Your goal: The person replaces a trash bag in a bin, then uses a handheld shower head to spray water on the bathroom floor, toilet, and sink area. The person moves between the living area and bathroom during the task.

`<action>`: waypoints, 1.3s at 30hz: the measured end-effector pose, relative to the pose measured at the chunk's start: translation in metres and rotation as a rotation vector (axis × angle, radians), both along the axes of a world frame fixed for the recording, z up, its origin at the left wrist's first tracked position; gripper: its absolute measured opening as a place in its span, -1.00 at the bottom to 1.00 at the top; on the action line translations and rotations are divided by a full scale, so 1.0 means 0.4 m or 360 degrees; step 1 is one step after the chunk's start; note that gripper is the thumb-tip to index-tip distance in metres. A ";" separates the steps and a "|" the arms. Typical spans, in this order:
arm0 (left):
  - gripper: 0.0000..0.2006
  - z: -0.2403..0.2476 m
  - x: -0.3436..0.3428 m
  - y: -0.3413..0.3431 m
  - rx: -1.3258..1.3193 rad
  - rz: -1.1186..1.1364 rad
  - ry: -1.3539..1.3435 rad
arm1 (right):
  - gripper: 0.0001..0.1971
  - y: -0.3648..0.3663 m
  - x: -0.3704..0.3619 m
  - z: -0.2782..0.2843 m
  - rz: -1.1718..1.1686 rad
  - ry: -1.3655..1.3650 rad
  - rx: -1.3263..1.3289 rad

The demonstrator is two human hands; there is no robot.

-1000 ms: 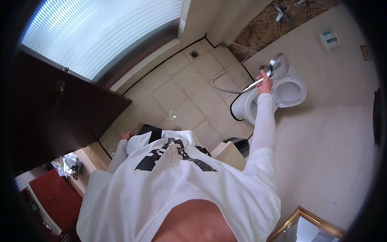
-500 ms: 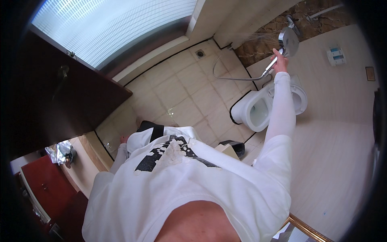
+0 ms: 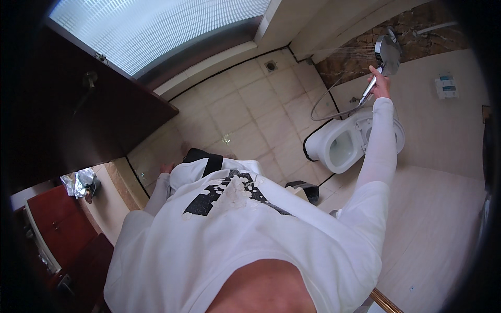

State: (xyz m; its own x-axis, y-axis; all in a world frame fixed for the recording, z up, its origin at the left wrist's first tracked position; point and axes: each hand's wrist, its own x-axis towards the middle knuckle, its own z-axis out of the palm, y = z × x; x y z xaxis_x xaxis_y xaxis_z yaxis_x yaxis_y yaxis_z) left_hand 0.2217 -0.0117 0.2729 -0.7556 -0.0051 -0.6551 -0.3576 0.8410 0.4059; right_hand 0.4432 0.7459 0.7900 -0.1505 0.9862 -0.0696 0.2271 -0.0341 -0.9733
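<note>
A chrome handheld shower head [image 3: 387, 54] is held up at the upper right. My right hand [image 3: 380, 85] is closed around its handle, with the arm stretched far out. Thin jets of water leave its face toward the left. From the handle a flexible metal hose [image 3: 324, 116] loops down over the tiles. Below my right forearm stands a white toilet [image 3: 318, 143] with its lid raised, partly hidden by the sleeve. Down by my left side hangs my left hand [image 3: 167, 168], small in view, fingers apart and holding nothing.
A dark red door [image 3: 112, 112] stands ajar at the left, beside a frosted window [image 3: 162, 31]. The tiled floor [image 3: 235, 115] has a drain [image 3: 270, 65] at the far end. A black bin [image 3: 308, 191] is near the toilet; a blue-white pack [image 3: 446, 86] hangs on the right wall.
The whole view has shifted slightly, so the room appears a little further right and down. My right hand still grips the spraying shower head. My left hand's fingers show more spread.
</note>
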 end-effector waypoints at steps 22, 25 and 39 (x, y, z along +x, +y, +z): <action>-0.20 0.031 -0.037 0.040 -0.0031 -0.0059 -0.0007 | -0.74 -0.012 0.115 -0.077 -0.0150 0.0092 -0.0173; -0.20 0.033 -0.041 0.047 -0.0029 -0.0067 -0.0002 | -0.74 -0.012 0.125 -0.089 -0.0122 0.0073 -0.0209; -0.20 0.032 -0.019 -0.011 -0.0107 -0.0084 -0.0030 | -0.77 -0.101 0.349 -0.250 -0.0596 0.0009 -0.0339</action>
State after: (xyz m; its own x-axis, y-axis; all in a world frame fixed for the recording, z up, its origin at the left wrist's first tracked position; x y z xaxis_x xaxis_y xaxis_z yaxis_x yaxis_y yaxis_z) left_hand 0.2139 -0.0162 0.2858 -0.7435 -0.0099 -0.6686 -0.3191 0.8840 0.3417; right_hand 0.5826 0.7056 0.6899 0.2144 0.9365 -0.2776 0.1558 -0.3134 -0.9368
